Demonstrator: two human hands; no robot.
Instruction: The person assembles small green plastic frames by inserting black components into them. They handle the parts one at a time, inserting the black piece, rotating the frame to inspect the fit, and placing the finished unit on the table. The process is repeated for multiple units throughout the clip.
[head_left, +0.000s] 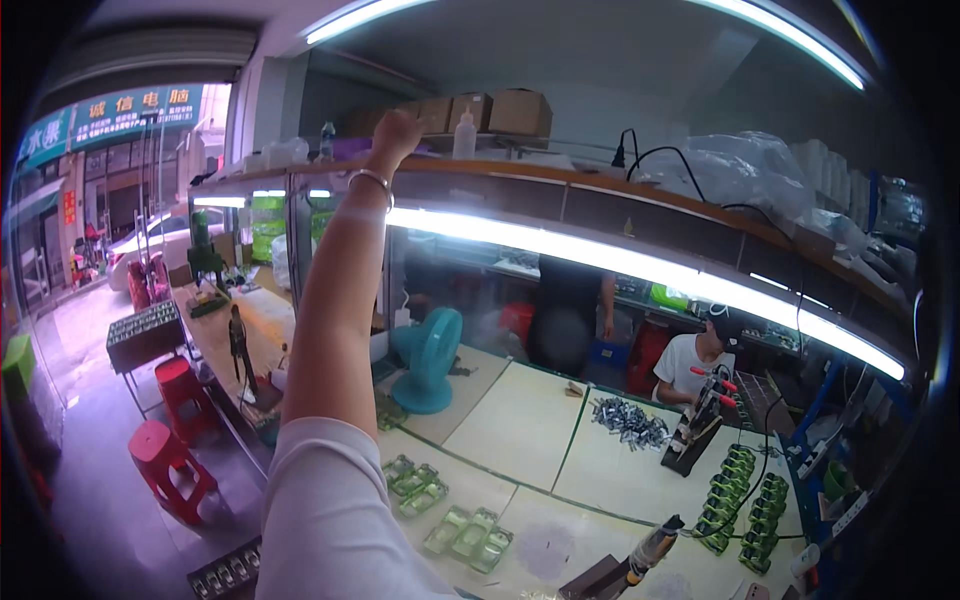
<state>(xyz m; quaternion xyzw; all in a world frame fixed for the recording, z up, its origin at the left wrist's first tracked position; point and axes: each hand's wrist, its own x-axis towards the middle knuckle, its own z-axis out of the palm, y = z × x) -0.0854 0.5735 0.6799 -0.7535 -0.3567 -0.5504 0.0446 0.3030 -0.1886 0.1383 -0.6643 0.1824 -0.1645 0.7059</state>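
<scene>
My left arm stretches up and forward, with a bangle [372, 183] round the wrist. At its end my left hand [398, 135] is above the overhead shelf's wooden edge [520, 177], its fingers curled in; whatever they hold is hidden. Cardboard boxes [520, 112] stand just behind and to the right of it. A clear squeeze bottle [465, 137] with a nozzle stands on the shelf to its right. Something purple [352, 148] lies to its left. My right hand is outside the picture.
Below, the pale worktable [515, 410] carries a teal fan [430, 362], a pile of metal parts [628, 423], a toggle clamp [700, 425] and green trays [727, 497]. A lit tube lamp [640, 272] hangs under the shelf. Across the table sits a co-worker [690, 365]. Red stools [165, 470] stand left.
</scene>
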